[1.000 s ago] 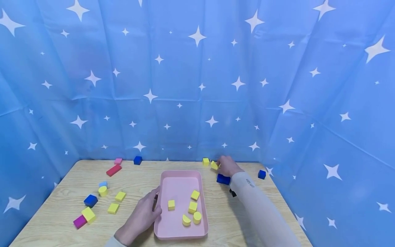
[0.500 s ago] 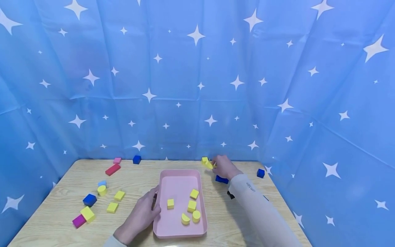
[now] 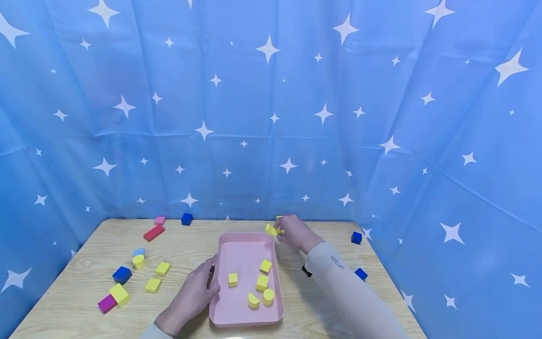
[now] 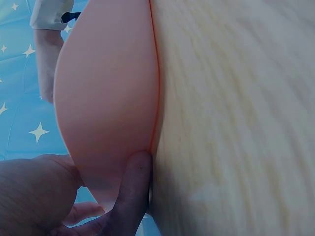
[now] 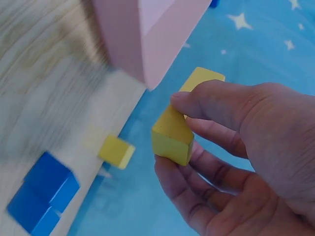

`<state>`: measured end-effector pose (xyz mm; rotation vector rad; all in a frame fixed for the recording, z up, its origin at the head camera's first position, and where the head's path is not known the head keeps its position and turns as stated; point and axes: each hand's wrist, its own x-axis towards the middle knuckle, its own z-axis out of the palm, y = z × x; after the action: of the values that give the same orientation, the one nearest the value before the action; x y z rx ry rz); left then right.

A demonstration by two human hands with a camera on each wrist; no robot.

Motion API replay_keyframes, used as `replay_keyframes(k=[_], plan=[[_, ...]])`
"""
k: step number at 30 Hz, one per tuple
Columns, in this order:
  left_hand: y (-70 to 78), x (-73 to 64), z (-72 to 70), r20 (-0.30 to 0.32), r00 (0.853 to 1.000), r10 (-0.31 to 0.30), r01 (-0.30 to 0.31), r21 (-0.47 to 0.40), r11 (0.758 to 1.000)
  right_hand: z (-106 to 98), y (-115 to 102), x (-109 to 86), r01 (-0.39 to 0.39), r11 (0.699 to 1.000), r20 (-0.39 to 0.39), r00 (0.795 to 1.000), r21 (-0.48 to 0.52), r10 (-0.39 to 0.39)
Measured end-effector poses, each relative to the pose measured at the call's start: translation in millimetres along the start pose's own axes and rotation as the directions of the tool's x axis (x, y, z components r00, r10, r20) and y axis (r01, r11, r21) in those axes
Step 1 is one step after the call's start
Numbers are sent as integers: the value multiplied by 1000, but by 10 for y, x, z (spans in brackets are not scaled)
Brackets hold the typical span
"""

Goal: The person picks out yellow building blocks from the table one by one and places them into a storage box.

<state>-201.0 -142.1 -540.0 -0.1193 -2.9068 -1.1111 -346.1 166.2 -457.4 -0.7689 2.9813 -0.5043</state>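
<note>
My right hand (image 3: 298,234) pinches a yellow block (image 5: 172,135) between thumb and fingers, just beyond the tray's far right corner. The thumb covers the block's middle; both ends show. In the right wrist view, a small yellow block (image 5: 116,151) lies at the table's back edge, near a blue block (image 5: 44,191) that my right hand and forearm hide in the head view. My left hand (image 3: 192,289) grips the left side of the pink tray (image 3: 215,306), with a finger against its outer wall in the left wrist view. Several yellow blocks (image 3: 262,283) lie inside the tray.
Left of the tray lie several blocks on the wooden table (image 3: 190,245): yellow (image 3: 163,269), blue (image 3: 122,274), purple (image 3: 107,304), red (image 3: 154,233) and pink (image 3: 160,220). Two blue blocks, one farther back (image 3: 356,238), sit at the right edge. A starry curtain (image 3: 237,103) stands behind.
My right hand has moved left with the yellow block, from beside the small yellow block towards the tray. A blue block at the right has come out from behind the sleeve. The left hand stays put.
</note>
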Motion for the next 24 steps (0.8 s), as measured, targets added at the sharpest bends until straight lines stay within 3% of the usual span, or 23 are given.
replay_keyframes(k=[15,24], plan=[[-2,0,-4,1,1000,-7,7,-5,1000,64,-429,45,133,990,80,989,-55,-128],[-4,5,9,-1,1000,-5,5,-5,1000,162,-585,55,136,986,123,985,-94,-124]])
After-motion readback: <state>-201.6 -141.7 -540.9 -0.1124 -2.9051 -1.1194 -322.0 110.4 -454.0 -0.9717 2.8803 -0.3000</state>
